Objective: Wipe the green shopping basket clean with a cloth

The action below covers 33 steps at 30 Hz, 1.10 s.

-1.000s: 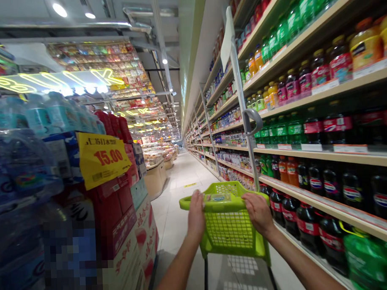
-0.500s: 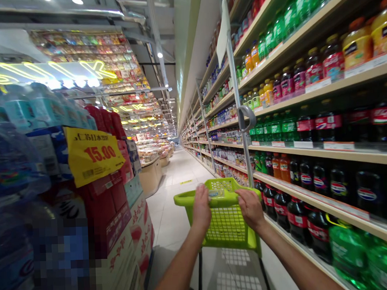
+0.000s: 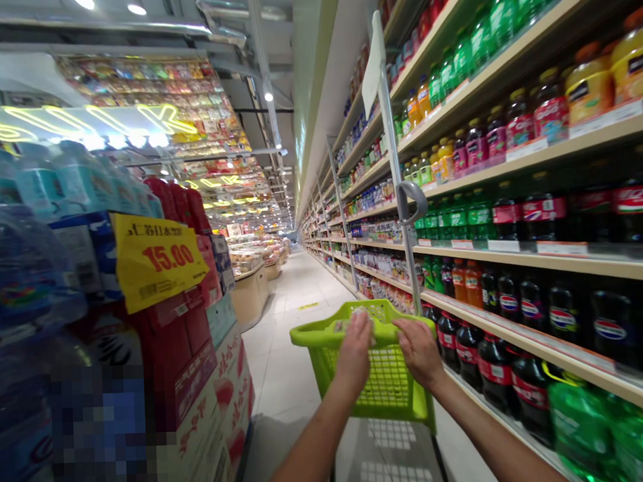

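Observation:
A lime-green shopping cart [image 3: 325,337] stands in front of me, its basket made of plastic grid. My right hand [image 3: 419,351] is closed around the right part of its handle, knuckles up. Near the middle of the same handle lies my left hand [image 3: 354,352], fingers bent over the bar and slightly blurred. It partly covers a small label there, and its fingertips are hard to make out. Little of the basket's inside shows, and no goods are visible in it.
Drink shelves [image 3: 512,259] run along the right, with cola bottles [image 3: 494,361] at the bottom. A metal post [image 3: 397,161] stands at the shelf edge. Stacked cartons [image 3: 229,406] and a yellow price sign [image 3: 161,260] flank the left. A tiled aisle [image 3: 291,291] leads ahead past display bins [image 3: 249,293].
My left hand has slid to the right along the handle, from left of the label onto it. My right hand keeps its place on the bar, and the view has tilted slightly up.

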Available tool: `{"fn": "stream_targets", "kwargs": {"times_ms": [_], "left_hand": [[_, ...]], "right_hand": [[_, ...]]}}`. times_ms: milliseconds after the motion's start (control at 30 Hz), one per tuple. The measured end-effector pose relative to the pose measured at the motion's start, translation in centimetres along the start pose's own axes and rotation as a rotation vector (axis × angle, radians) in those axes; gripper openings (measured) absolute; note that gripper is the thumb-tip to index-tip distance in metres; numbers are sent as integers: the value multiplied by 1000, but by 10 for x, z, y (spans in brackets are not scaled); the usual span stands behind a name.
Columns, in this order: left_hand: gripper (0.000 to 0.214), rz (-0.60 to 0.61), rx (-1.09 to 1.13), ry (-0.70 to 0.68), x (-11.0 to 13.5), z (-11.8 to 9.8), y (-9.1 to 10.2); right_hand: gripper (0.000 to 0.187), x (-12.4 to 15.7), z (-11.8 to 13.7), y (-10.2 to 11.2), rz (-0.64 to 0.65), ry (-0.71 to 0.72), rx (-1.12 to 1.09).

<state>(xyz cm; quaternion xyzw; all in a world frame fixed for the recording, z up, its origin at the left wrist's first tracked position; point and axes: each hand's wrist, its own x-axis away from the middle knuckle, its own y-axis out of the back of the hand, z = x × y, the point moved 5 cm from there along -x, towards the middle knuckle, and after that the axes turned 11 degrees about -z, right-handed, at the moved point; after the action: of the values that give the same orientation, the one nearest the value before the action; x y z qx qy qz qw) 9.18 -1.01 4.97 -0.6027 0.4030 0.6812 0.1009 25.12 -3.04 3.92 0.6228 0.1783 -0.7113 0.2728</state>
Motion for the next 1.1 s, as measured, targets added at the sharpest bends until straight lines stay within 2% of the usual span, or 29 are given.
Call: {"fn": "stream_targets", "kwargs": {"times_ms": [67, 100, 133, 233, 300, 367, 467, 533, 600, 667, 733, 800, 900, 967, 1033, 1100], "left_hand": [[45, 54, 34, -100, -2, -19, -11], [44, 62, 20, -97, -1, -15, -8], [44, 61, -6, -73, 2, -4, 0], [47, -10, -127, 118, 11, 48, 36], [49, -47, -180, 219, 13, 64, 45], [49, -46, -153, 186, 10, 47, 30], [48, 14, -34, -59, 2, -6, -8], [48, 42, -11, -149, 1, -18, -16], [48, 21, -53, -98, 4, 2, -4], [49, -30, -117, 27, 9, 35, 17], [50, -71, -155, 123, 12, 55, 28], [51, -77, -138, 123, 9, 46, 21], [52, -13, -46, -43, 1, -2, -10], [51, 23, -19, -115, -1, -21, -21], [49, 29, -34, -88, 1, -11, -14], [47, 15, -72, 24, 7, 22, 7]], "right_hand": [[30, 0, -1, 1, 22, 22, 1], [30, -1, -1, 1, 33, 26, -1], [30, -1, -2, 1, 40, 23, -5], [29, 0, -3, 1, 31, -11, -7], [29, 0, -2, 0, 20, -34, 1], [30, 1, -1, -1, 21, -38, 9], [30, 1, -1, 0, 46, 1, 11], [30, 1, -3, 1, 57, 26, 12], [30, 1, -4, 2, 57, 27, 16], [30, 1, -4, 1, 48, 12, 20], [30, 1, -2, 0, 38, -2, 24], [30, 1, -1, -1, 33, -2, 28], [29, 2, -2, -1, 48, 21, 35], [29, 2, -5, 1, 58, 33, 37], [29, 2, -7, 2, 64, 35, 35], [28, 1, -7, 3, 69, 32, 27]]}}
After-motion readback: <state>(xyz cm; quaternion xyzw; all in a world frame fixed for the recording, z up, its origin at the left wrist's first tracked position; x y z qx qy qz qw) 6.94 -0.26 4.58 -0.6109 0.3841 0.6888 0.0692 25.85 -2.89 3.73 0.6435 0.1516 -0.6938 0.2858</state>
